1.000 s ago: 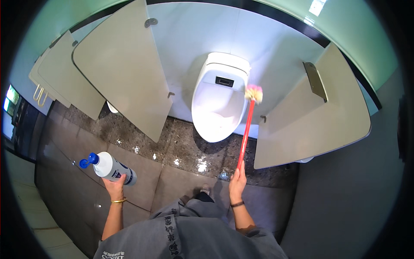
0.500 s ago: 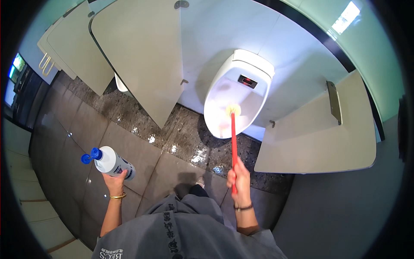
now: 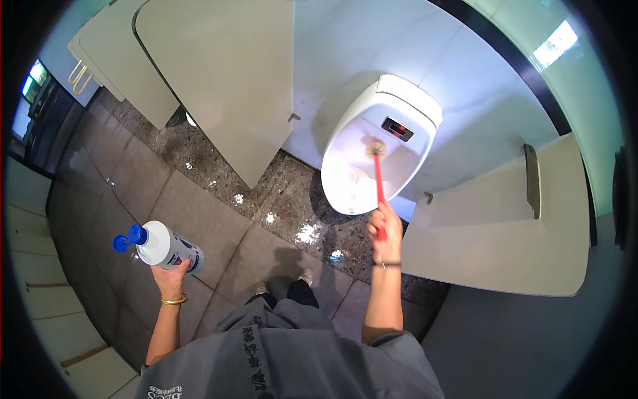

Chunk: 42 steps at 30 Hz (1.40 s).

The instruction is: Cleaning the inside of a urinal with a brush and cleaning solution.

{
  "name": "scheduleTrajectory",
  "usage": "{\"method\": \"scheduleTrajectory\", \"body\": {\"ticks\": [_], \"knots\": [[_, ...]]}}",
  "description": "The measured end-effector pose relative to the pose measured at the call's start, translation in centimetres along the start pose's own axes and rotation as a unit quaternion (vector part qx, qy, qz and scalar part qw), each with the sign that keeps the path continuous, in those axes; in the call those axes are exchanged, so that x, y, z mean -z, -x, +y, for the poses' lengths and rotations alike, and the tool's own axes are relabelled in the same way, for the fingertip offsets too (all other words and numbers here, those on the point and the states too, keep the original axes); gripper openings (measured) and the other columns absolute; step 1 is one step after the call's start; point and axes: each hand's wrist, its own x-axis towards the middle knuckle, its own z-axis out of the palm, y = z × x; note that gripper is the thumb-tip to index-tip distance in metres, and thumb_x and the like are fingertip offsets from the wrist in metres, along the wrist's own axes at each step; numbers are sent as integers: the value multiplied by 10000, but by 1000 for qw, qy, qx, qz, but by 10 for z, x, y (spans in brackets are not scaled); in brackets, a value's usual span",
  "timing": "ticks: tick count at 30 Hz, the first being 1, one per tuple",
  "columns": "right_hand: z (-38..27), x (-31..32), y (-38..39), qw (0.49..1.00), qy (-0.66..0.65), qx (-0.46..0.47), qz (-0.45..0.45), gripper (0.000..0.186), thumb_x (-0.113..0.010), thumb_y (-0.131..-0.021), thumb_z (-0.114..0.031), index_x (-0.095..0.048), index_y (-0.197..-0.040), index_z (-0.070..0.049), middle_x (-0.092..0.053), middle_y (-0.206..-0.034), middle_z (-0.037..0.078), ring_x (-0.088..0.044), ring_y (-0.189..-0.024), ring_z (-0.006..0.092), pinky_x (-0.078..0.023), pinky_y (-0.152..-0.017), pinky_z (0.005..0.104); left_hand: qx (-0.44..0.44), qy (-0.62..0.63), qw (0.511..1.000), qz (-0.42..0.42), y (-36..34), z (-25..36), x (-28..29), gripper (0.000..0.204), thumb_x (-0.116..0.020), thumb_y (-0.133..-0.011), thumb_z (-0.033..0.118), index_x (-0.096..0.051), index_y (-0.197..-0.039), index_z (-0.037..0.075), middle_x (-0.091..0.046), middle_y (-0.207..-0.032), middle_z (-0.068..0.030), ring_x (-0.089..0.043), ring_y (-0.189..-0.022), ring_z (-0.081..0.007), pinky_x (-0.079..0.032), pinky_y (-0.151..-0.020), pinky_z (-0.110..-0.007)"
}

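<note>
A white urinal [image 3: 335, 174] hangs on the wall ahead, with a dark sensor panel [image 3: 397, 130] at its upper inside. My right hand [image 3: 385, 228] is closed round the red handle of a toilet brush [image 3: 379, 178]. The brush's pale, round head touches or nearly touches the inner back wall of the bowl, below the panel. Off to the left, my left hand [image 3: 171, 279] grips a white cleaner bottle [image 3: 159, 245] with a blue flip cap, which hangs open. The bottle is tilted, its top toward the upper left.
Beige partitions stand left [image 3: 226, 73] and right [image 3: 498, 226] of the urinal. A wet dark stone strip [image 3: 292, 199] runs beneath it, bordering grey floor tiles [image 3: 193, 206]. Further left is another partition [image 3: 126, 60]. My shoes [image 3: 305, 276] are on the tiles below.
My right hand has moved forward and slightly right, carrying the brush head from the lower bowl up toward the sensor panel. The bottle stays in my left hand, shifted slightly left.
</note>
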Motion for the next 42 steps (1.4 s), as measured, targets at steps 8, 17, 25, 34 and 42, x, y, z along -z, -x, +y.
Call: {"method": "scheduleTrajectory", "body": {"ticks": [8, 17, 25, 34, 42], "knots": [[18, -4, -34, 995, 61, -10, 81, 338, -500, -866, -60, -431, -1194, -14, -365, -553, -49, -336, -398, 41, -258, -340, 194, -4, 0, 998, -56, -6, 12, -18, 792, -809, -608, 140, -363, -1247, -4, -509, -1143, -106, -525, -1031, -220, -416, -912, -340], [-14, -9, 39, 999, 20, 19, -28, 398, -435, -891, -45, -369, -1282, -2, -321, -533, -67, -301, -386, 21, -225, -338, 178, 4, -6, 999, -50, -2, 16, -8, 792, -814, -599, 123, -369, -1241, -6, -510, -1144, -104, -525, -1029, -217, -424, -904, -345], [3, 22, 20, 1000, 17, 12, -16, 344, -431, -904, -68, -382, -1243, -34, -332, -543, -70, -315, -374, 20, -229, -332, 169, 11, -11, 999, -29, -3, 11, -5, 770, -808, -567, 93, -409, -1218, 1, -525, -1141, -90, -533, -1032, -210, -438, -887, -332], [31, 9, -42, 996, 42, -27, 73, 373, -507, -852, -29, -409, -1212, -6, -367, -556, -49, -344, -389, 38, -276, -338, 197, -17, -10, 996, -83, -10, 12, -15, 791, -817, -605, 154, -377, -1242, -10, -509, -1147, -109, -528, -1029, -225, -438, -889, -345], [-6, -31, 67, 997, 24, 31, -67, 444, -396, -907, -52, -324, -1345, -68, -323, -539, -73, -298, -358, 11, -211, -324, 160, 1, 20, 999, -47, -3, 8, -5, 791, -810, -579, 102, -390, -1242, 3, -521, -1141, -95, -523, -1039, -225, -417, -913, -348]]}}
